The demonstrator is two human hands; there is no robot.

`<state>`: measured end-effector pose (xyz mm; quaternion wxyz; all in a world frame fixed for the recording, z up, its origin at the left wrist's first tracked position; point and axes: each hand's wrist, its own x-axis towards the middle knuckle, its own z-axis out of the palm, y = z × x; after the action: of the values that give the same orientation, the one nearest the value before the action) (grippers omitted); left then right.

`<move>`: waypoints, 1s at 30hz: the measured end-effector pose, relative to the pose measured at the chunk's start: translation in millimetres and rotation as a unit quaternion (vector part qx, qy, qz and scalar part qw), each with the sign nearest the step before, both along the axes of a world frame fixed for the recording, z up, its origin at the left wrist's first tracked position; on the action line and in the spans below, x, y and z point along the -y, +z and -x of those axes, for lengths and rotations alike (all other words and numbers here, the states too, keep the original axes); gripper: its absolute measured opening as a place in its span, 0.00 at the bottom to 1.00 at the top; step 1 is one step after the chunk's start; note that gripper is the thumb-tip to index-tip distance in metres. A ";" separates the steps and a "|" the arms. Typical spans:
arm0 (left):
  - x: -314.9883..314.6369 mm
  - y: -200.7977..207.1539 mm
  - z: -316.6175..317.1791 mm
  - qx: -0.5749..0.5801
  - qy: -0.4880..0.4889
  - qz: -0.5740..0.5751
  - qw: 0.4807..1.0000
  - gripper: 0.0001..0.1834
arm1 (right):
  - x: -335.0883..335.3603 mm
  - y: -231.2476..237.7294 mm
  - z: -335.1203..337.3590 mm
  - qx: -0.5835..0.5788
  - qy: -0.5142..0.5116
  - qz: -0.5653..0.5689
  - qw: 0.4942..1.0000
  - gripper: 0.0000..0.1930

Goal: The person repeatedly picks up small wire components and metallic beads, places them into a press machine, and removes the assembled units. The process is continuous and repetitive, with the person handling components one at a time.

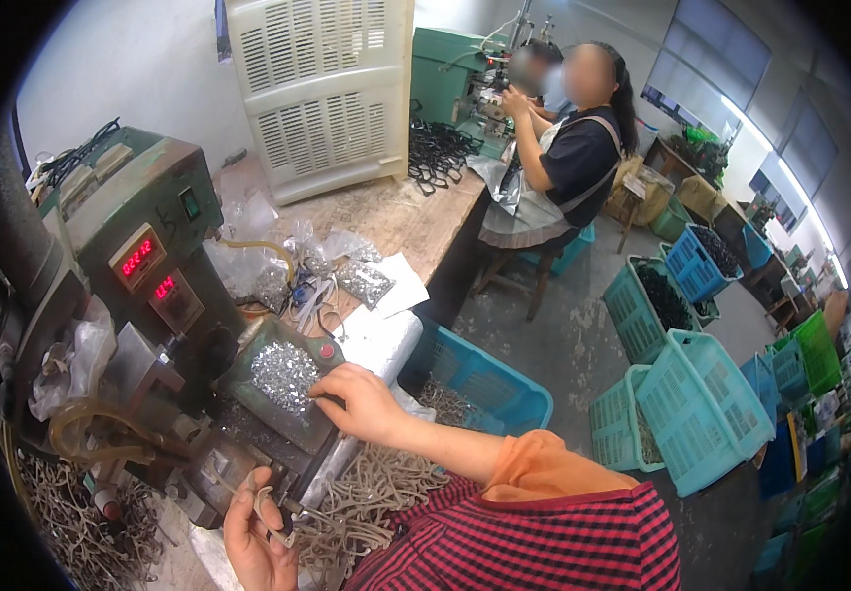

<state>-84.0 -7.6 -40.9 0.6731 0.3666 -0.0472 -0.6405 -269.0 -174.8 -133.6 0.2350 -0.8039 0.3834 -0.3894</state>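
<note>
My left hand [256, 540] is closed with a thin beige strap-like piece [270, 510] between its fingers, close to the metal block [223, 471] at the foot of the green machine [130, 202]. My right hand [361, 402] reaches over a heap of small shiny metal bits [285, 374] on a dark green ledge. Its thumb and fingers are drawn together at the heap's right edge; whatever they pinch is too small to make out. Beside a red button [327, 351], the hand hangs just to the right. More beige strap-like pieces [376, 492] lie piled between my arms.
Further beige pieces [90, 522] crowd the lower left. Clear plastic bags [364, 284] and cords litter the bench behind. A blue crate [484, 369] stands right of the bench, with teal crates [706, 404] beyond. Another person [583, 148] sits working near a heap of black pieces [437, 153].
</note>
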 end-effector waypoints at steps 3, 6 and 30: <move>1.5 4.0 2.0 -0.011 0.006 -0.014 1.000 0.19 | 0.1 0.7 1.4 0.000 0.000 -0.002 1.000 0.08; 1.0 7.3 4.2 -0.009 0.019 -0.022 1.000 0.18 | -2.5 0.0 3.0 -0.006 -0.023 0.028 0.999 0.08; 3.7 13.3 5.3 0.021 -0.002 -0.080 0.997 0.19 | 9.5 -25.1 -34.1 -0.071 -0.102 0.136 0.983 0.04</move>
<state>-89.3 -11.3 -27.6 0.6396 0.4325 -0.0112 -0.6354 -235.0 -184.3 -158.7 0.0552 -0.8105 0.4225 -0.4020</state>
